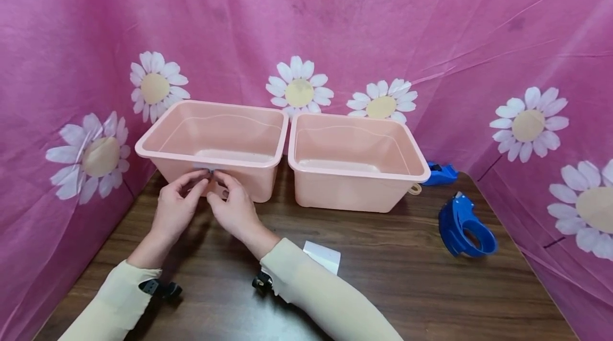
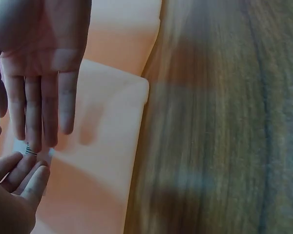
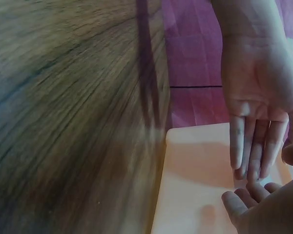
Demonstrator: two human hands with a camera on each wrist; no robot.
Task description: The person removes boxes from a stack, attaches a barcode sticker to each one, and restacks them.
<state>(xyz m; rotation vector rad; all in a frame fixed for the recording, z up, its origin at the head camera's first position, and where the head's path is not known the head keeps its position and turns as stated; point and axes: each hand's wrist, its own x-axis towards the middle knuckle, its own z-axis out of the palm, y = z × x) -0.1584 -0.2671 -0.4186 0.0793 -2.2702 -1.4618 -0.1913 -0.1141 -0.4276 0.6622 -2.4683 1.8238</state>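
Observation:
Two pink plastic bins stand side by side, the left bin and the right bin. On the left bin's front wall is a small pale label, with dark barcode-like stripes partly showing. My left hand touches it from the left, its fingertips at the label, the fingers straight in the right wrist view. From the other side my right hand meets it, fingers straight in the left wrist view. Both hands' fingertips cover much of the label.
A white roll lies on the wooden table beside the right sleeve. Toward the right stand a blue tape dispenser and, behind it, another blue object next to a yellowish ring. A pink flowered curtain surrounds the table.

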